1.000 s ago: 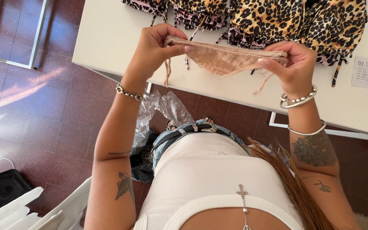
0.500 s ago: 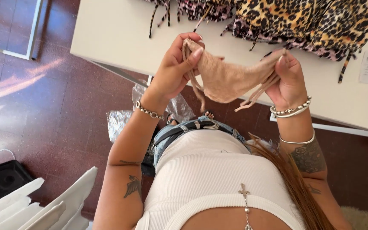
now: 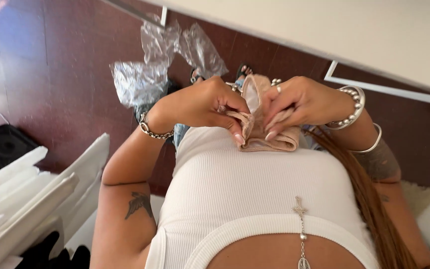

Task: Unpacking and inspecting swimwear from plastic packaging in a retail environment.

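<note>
A small beige garment (image 3: 265,134), folded into a compact bundle, is held against my stomach over my white ribbed top. My left hand (image 3: 202,107) pinches its left side with thumb and fingers. My right hand (image 3: 302,102) grips its right side, fingers pressed into the folds. Both wrists carry silver bracelets. A cross pendant hangs on my chest below the hands.
The white table's edge (image 3: 324,35) runs across the top right. Crumpled clear plastic wrap (image 3: 160,60) lies on the dark red floor beyond my hands. White flat panels (image 3: 31,199) lean at the lower left, a black box (image 3: 1,149) beside them.
My hands have come down from over the table to my stomach. The beige garment, earlier stretched out between them, is now folded small. The view has tilted down, losing the leopard-print items.
</note>
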